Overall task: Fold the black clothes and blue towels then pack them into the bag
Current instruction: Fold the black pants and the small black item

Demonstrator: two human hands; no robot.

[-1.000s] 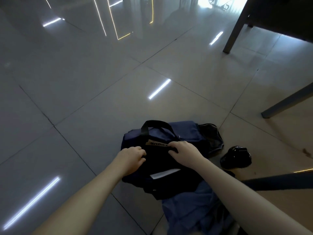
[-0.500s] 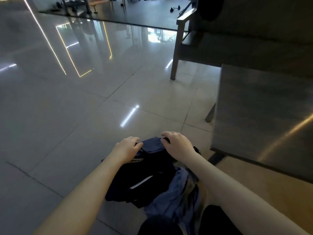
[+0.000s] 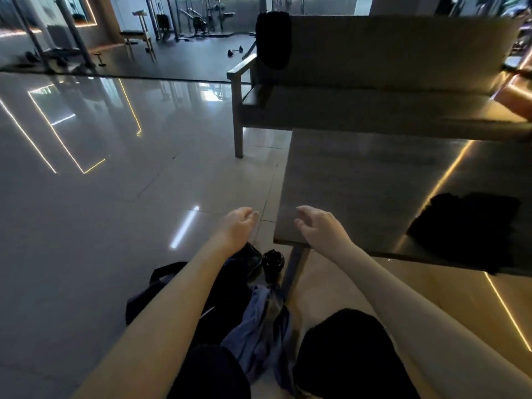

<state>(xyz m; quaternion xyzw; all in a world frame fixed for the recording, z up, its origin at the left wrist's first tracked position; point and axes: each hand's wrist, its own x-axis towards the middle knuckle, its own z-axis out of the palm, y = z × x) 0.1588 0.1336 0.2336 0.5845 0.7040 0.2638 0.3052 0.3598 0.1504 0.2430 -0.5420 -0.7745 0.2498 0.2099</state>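
Observation:
The dark navy bag point(image 3: 161, 295) lies on the floor below my left forearm, partly hidden by it. A blue towel point(image 3: 259, 329) is crumpled between the bag and my knees. Black clothes point(image 3: 466, 226) lie in a heap on the right part of the low table point(image 3: 359, 182). My left hand point(image 3: 237, 226) hovers above the floor with loosely curled fingers and holds nothing. My right hand point(image 3: 319, 226) hangs over the table's near left corner, fingers relaxed and empty. Another black cloth point(image 3: 273, 38) hangs over the bench back.
A small black bottle-like object point(image 3: 272, 264) stands on the floor by the table leg point(image 3: 293, 272). A bench point(image 3: 374, 110) stands behind the table. Shiny tiled floor point(image 3: 100, 211) stretches to the left. Gym equipment fills the far background.
Both hands have let go of the bag and risen toward the table. The view has tilted up, so the table, the black clothes and the bench now show.

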